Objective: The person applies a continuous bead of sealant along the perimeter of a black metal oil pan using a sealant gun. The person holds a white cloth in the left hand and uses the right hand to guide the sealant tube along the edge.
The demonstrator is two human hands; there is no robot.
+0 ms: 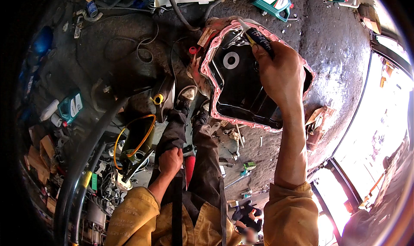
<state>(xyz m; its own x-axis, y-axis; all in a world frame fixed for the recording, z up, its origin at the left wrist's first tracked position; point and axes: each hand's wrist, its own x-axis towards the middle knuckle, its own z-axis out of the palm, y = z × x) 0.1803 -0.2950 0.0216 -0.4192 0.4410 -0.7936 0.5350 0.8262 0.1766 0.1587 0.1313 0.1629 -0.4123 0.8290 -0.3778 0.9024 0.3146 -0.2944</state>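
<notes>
My right hand (282,71) is closed around a dark squeeze tube of sealant (260,39) with a pale nozzle. The nozzle tip is at the far rim of a black oil pan (241,93). A pinkish-red bead of sealant (206,69) runs along the pan's flange, thick and uneven in places. Inside the pan lies a white ring (231,60). My left hand (170,160) is curled into a fist on my left thigh, away from the pan; whether anything is inside it is hidden.
Beyond the pan, a teal jug (271,3) lies on the dark floor; another teal bottle (71,108) stands at left. A yellow hose (142,149) loops beside my left leg. Small tools, including a wrench (261,141), lie near the pan. Another person (248,218) is at the lower edge.
</notes>
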